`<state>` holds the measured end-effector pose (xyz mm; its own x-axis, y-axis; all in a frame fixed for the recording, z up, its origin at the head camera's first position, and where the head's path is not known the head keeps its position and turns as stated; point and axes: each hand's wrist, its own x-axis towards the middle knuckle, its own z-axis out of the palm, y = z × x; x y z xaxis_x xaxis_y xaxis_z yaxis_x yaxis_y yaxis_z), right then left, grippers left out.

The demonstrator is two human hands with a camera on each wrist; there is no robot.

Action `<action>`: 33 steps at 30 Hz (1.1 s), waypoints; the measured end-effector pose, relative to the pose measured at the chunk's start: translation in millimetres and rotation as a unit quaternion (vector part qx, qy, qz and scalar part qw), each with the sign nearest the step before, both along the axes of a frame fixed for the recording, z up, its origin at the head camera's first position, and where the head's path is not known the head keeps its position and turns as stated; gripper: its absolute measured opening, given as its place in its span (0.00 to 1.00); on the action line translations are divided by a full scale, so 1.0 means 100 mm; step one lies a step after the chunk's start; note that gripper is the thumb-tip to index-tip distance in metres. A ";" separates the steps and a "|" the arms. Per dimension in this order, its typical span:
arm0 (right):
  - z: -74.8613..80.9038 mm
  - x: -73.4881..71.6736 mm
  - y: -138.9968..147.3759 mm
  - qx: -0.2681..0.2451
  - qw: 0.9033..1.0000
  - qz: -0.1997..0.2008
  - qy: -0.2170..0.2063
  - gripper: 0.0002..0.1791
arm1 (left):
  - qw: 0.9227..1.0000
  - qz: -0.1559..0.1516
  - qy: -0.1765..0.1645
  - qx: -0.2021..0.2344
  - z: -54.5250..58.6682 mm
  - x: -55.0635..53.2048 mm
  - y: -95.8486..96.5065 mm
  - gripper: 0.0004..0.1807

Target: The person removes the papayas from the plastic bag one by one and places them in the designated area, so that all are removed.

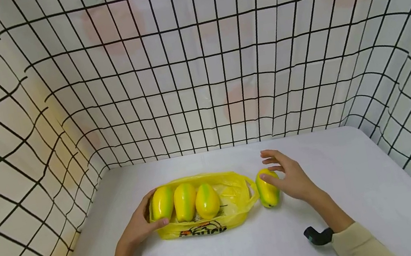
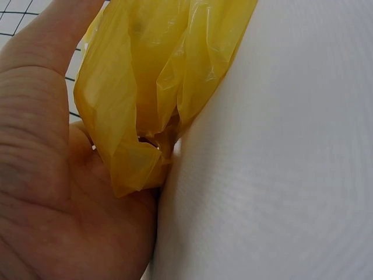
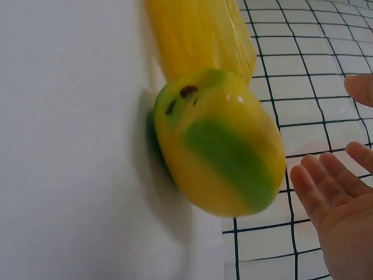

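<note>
Black letters [image 1: 208, 229], perhaps "DUCK", are printed on the yellow bag [image 1: 237, 219], gripped by the left hand [image 1: 138, 223]. The right hand [image 1: 292, 179] is held, fingers loose, beside one fruit [image 1: 269, 194].

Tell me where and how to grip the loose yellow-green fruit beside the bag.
Probably grip the fruit across its rounded middle, right hand from above and the right: its long axis points away from the person, and the bag crowds its left.
</note>
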<state>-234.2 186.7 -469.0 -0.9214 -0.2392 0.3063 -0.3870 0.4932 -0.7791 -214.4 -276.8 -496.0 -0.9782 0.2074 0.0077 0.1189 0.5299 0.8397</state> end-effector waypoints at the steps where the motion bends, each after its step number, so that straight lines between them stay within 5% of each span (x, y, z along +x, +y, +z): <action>1: 0.01 0.00 -0.03 -0.002 1.000 0.001 -0.004 0.33 | 1.000 0.000 0.001 0.000 -0.01 0.00 0.00 0.53; 11: 0.05 0.07 -0.26 -0.008 0.999 0.026 -0.018 0.34 | 1.000 -0.002 0.012 -0.004 -0.28 -0.13 -0.08 0.55; 22: 0.02 0.07 -0.54 -0.022 0.996 0.068 -0.059 0.35 | 0.999 0.000 0.019 -0.029 -0.28 -0.15 -0.12 0.57; 33: -0.03 0.10 -0.83 -0.002 0.992 0.069 -0.106 0.39 | 1.000 -0.002 0.013 -0.013 -0.27 -0.13 -0.12 0.56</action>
